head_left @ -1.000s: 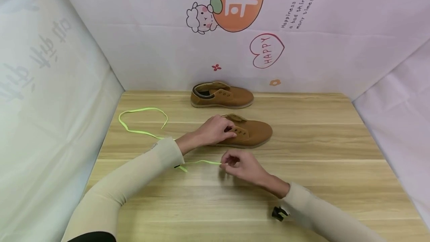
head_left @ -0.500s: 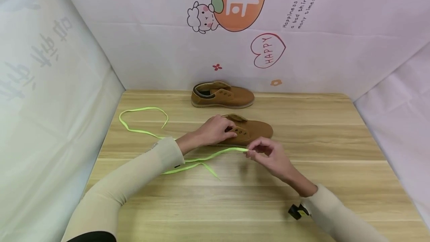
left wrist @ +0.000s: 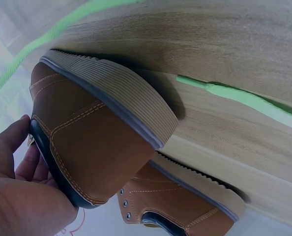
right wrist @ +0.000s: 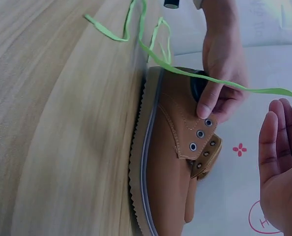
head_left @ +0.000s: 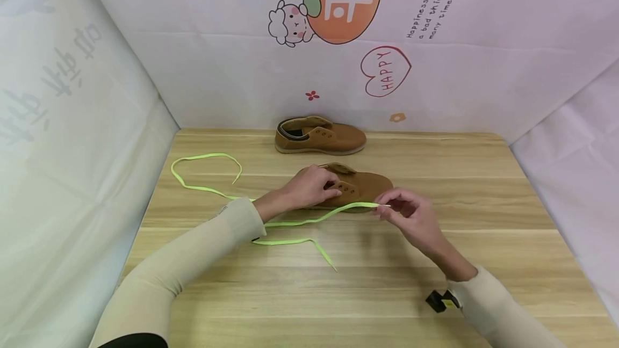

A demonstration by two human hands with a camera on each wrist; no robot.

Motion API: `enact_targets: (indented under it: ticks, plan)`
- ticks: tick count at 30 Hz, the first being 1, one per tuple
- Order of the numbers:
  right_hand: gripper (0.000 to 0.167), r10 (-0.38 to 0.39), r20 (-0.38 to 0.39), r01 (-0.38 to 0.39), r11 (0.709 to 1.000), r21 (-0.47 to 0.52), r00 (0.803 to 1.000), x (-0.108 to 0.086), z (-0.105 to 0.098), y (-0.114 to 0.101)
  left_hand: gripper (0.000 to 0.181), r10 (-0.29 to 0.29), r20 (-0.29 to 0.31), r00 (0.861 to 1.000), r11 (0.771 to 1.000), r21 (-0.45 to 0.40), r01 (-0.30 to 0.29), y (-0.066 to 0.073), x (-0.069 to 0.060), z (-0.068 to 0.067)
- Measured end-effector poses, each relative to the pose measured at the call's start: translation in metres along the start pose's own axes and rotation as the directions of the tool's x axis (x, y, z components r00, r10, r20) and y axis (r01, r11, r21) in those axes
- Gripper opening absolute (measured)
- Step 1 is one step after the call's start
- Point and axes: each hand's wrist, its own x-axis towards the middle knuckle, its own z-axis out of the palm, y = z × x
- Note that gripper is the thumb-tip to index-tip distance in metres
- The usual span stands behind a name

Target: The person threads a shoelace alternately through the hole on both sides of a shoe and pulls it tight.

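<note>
In the head view, a brown shoe (head_left: 369, 187) points right in the middle of the table. My left hand (head_left: 311, 187) grips the near side of its opening by the eyelets, thumb outside; the left wrist view has its heel side (left wrist: 87, 132) close up. Near the toe, my right hand (head_left: 411, 216) pinches a neon-green shoelace (head_left: 314, 219) just behind its tip. That lace runs left in front of the shoe and passes under the left forearm. Another green lace end (head_left: 323, 251) lies on the table nearer to me. The eyelets (right wrist: 200, 133) in view have no lace through them.
A matching brown shoe (head_left: 340, 138) stands behind, by the white printed backdrop (head_left: 217, 79). More green lace (head_left: 195, 188) curves over the table's left part; its link to the other ends is hidden under the left arm. Wooden tabletop (head_left: 459, 187) extends on the right.
My right hand has moved right and up toward the shoe's toe, drawing the lace along. The loose lace end has slid right and nearer to me. The left hand has stayed on the shoe.
</note>
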Motion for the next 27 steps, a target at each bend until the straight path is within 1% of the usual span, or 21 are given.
enact_targets:
  ticks: [5,7,11,13,16,18,20,23,26,27]
  plan:
    - [0.01,0.009,-0.039,-0.007,0.999,0.047,0.999,0.003,-0.002,-0.004,0.038,-0.033,-0.004,0.999,0.999,0.032,0.033,0.001,0.002,0.002]
    - [0.013,0.01,-0.053,-0.005,0.997,0.082,0.999,0.004,-0.002,-0.005,0.037,-0.046,-0.003,0.999,0.998,0.043,0.046,0.002,0.003,0.003]
    - [0.016,0.006,-0.057,0.003,0.989,0.148,0.998,0.008,-0.002,-0.006,0.031,-0.051,-0.009,0.999,0.997,0.052,0.051,0.002,0.004,0.005]
    - [0.018,0.01,-0.048,-0.001,0.981,0.193,0.999,0.01,-0.001,-0.006,0.028,-0.052,-0.015,0.999,0.997,0.054,0.053,0.002,0.005,0.006]
    - [0.02,0.016,-0.027,-0.007,0.952,0.307,1.0,0.014,0.0,-0.006,0.029,-0.051,-0.019,0.999,0.998,0.045,0.052,0.002,0.005,0.008]
    - [0.022,0.027,-0.024,-0.017,0.938,0.348,0.999,0.017,0.002,-0.005,0.03,-0.046,-0.024,0.999,0.998,0.035,0.046,0.003,0.005,0.008]
    - [0.024,0.05,-0.024,-0.039,0.939,0.342,0.998,0.018,0.003,-0.004,0.031,-0.042,-0.028,0.999,0.999,0.027,0.042,0.003,0.004,0.008]
    - [0.025,0.098,-0.034,-0.085,0.955,0.284,0.995,0.018,0.004,0.001,0.031,-0.039,-0.04,0.998,0.999,0.027,0.04,0.004,0.003,0.009]
    - [0.027,0.161,-0.025,-0.149,0.956,0.254,0.987,0.017,0.006,0.009,0.031,-0.039,-0.049,0.998,0.999,0.029,0.041,0.004,0.002,0.009]
    - [0.023,0.187,-0.02,-0.177,0.954,0.24,0.982,0.016,0.006,0.012,0.031,-0.036,-0.052,0.998,0.999,0.027,0.038,0.004,0.002,0.01]
